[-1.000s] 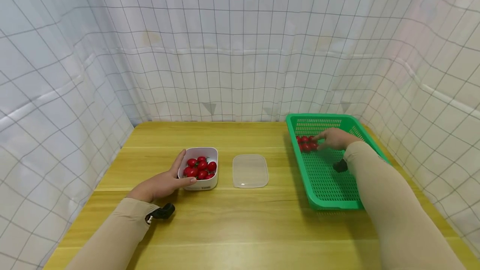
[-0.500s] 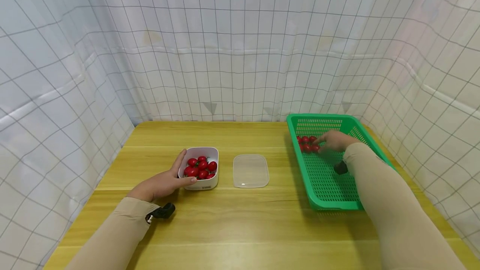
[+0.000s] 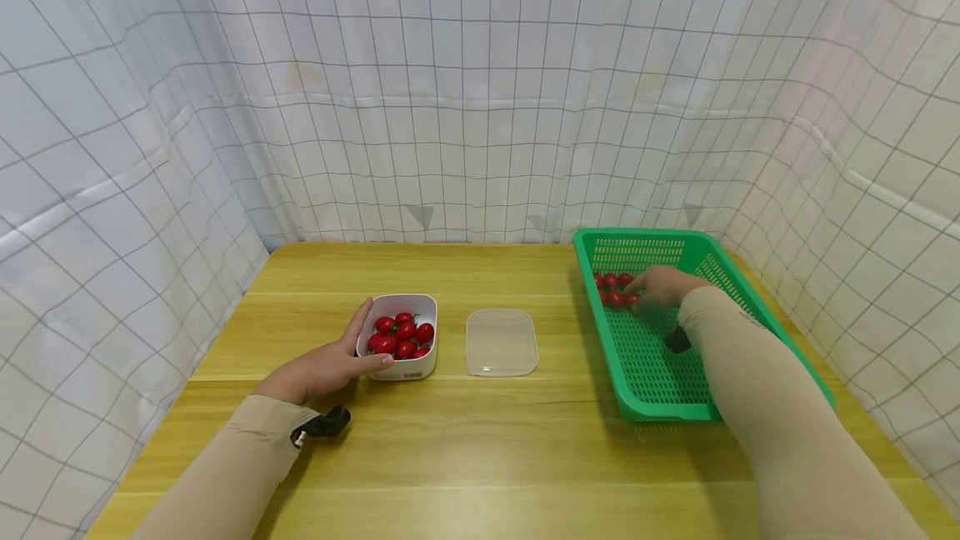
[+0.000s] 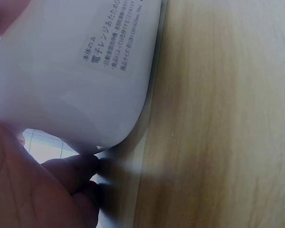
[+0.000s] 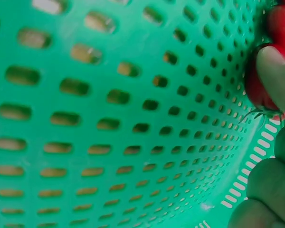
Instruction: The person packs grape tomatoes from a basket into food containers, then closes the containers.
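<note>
My left hand [image 3: 326,369] holds a small square white container [image 3: 426,365] on the table, with the thumb along its near wall and the fingers at its left side. Several red cherry tomatoes [image 3: 406,330] lie inside. The left wrist view shows printed text on the container's wall [image 4: 52,85]. Inside the green basket [image 3: 660,412] at the right, my right hand [image 3: 663,283] reaches to a group of cherry tomatoes [image 3: 611,281] in the left part. In the right wrist view its thumb lies on one cherry tomato [image 5: 256,88] with a green stem, pinching it; the far side is hidden.
Between the container and the basket a translucent square lid [image 3: 501,342] lies flat on the wooden table [image 3: 480,448]. White sheets with a grid pattern [image 3: 487,132] hang behind and at both sides. The basket has raised, slotted walls.
My right hand has shifted slightly nearer to me inside the basket, and the tomato at its fingertips has moved a little with it. The left hand and container stay as they were.
</note>
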Motion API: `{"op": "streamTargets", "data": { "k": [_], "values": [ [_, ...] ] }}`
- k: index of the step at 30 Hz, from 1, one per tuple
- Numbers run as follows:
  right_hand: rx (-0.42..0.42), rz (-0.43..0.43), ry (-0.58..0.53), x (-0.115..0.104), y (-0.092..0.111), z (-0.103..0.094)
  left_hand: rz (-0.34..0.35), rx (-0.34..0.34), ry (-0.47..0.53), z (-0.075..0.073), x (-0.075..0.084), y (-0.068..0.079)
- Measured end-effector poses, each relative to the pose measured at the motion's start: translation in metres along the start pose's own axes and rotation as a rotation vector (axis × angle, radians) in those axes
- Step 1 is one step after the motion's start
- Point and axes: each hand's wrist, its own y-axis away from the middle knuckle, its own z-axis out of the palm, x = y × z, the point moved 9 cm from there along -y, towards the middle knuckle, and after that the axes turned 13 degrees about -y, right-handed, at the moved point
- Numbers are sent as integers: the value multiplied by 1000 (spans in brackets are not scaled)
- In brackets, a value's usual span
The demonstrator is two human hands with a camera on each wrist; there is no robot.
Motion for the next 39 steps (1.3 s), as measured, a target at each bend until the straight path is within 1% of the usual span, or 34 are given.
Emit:
{"op": "streamTargets", "data": {
  "k": [2, 8, 15, 19, 32, 34, 39],
  "values": [
    [0, 0, 7, 0, 0, 0, 1, 1, 5, 0, 0, 0],
    [-1, 25, -38, 4, 0, 1, 2, -2, 20, 0, -1, 0],
    [-15, 46, -59, 13, 1, 3, 6, -1, 22, 1, -1, -1],
    [-22, 36, -52, 14, 1, 4, 7, 0, 21, 0, -2, -1],
    [-16, 52, -98, 17, 1, 2, 5, 0, 3, -2, -1, -1],
    [-16, 50, -98, 17, 1, 2, 9, 0, -14, -2, -1, -1],
    [-19, 46, -86, 19, -1, 3, 1, 4, -12, -1, -2, -1]
  ]
}}
